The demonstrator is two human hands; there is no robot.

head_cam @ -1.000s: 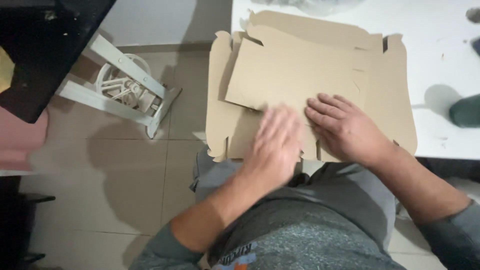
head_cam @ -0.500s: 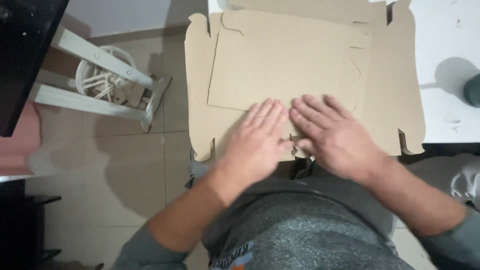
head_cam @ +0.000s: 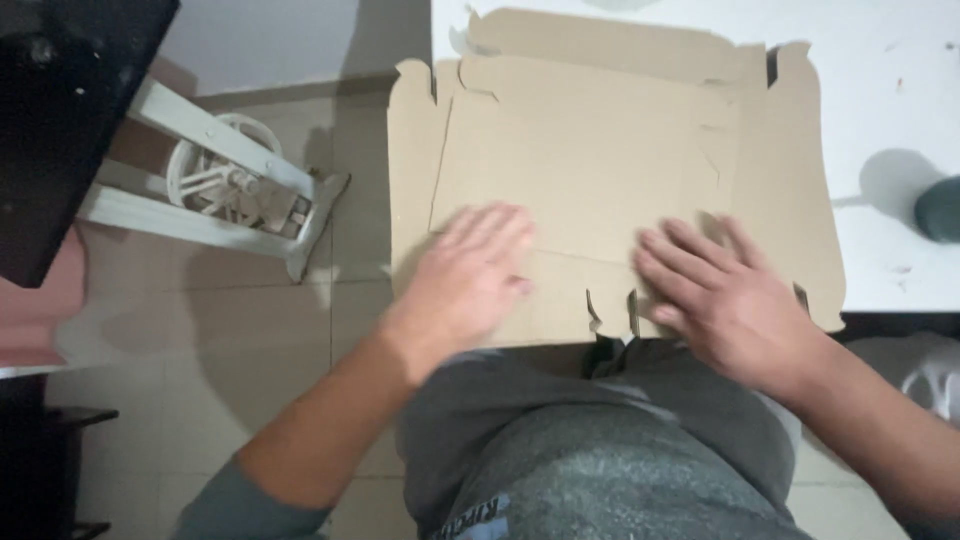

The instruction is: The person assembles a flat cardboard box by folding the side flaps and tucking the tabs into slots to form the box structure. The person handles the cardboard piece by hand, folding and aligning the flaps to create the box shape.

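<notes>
Flat die-cut cardboard blank lay on the white table, near edge overhanging toward the person's lap, left flap hanging past the table side. Left hand was flat, fingers spread, palm down on the near-left panel; right hand likewise flat on the near-right panel. Neither gripped anything. The board looked light, thin, stiff across panels but ready to bend at the creases; the tabs looked easy to tear. Best held by the panel edges, not the tabs. Dark round object sat at far right
</notes>
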